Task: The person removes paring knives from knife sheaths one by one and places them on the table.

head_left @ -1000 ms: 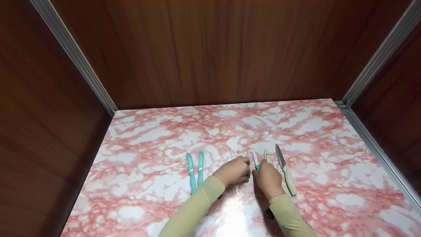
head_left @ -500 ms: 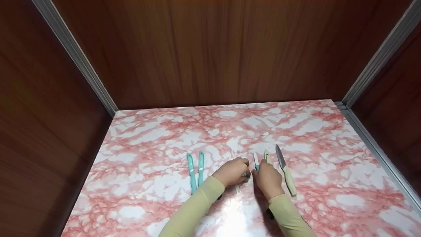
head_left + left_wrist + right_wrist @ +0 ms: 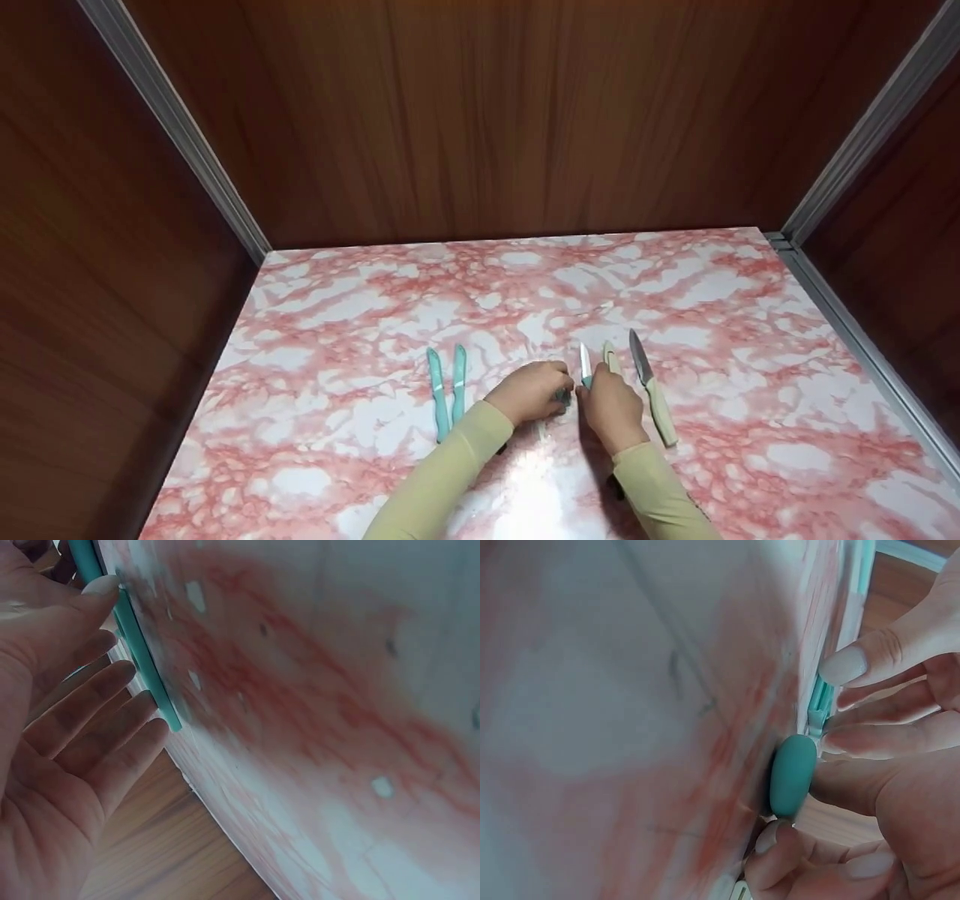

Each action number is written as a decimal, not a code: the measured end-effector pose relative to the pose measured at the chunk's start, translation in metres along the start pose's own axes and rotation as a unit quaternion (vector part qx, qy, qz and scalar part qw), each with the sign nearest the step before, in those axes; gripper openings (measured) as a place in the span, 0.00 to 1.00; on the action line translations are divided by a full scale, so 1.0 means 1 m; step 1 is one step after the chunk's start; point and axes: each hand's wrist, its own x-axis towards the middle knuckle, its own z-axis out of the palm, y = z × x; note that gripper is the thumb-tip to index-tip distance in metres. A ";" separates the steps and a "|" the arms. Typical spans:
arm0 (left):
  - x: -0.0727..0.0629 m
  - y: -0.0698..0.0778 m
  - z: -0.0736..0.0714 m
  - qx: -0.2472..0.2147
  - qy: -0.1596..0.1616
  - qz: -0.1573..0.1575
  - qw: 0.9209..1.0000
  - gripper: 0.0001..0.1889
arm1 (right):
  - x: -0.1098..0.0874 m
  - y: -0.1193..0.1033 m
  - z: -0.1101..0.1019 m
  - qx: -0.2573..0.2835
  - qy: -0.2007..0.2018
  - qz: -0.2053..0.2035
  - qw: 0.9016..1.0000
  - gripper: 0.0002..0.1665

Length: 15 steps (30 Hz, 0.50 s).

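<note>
My left hand (image 3: 530, 391) pinches a slim teal knife sheath (image 3: 142, 652) low over the table, its thumb laid along it and the other fingers stretched out behind. To its right, my right hand (image 3: 613, 405) grips the teal handle (image 3: 793, 776) of a small knife, whose pale blade (image 3: 586, 361) points toward the back wall. In the right wrist view the sheath (image 3: 821, 701) shows just beyond the handle's rounded end. Beside the right hand, partly covered by it, lies a cream knife sheath (image 3: 611, 358). Further right rests a cream-handled knife (image 3: 654, 397) with a bare grey blade.
Two teal knives in their sheaths lie side by side left of the hands, a left one (image 3: 436, 397) and a right one (image 3: 458, 379). The red-and-white marbled table (image 3: 337, 330) meets a brown wood-grain wall (image 3: 480, 120) at the back.
The sheath has turned slightly between the left fingers, and the knife blade in the right hand has shifted a little to the right. Both hands stay almost in place.
</note>
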 end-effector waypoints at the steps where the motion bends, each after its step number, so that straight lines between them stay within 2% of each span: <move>1: 0.000 0.000 0.000 -0.001 -0.001 -0.002 1.000 0.11 | 0.000 0.000 0.000 -0.001 0.001 -0.001 1.000 0.19; 15: 0.002 -0.001 0.001 0.010 0.007 -0.001 1.000 0.09 | 0.001 0.000 0.001 0.001 0.001 -0.008 1.000 0.17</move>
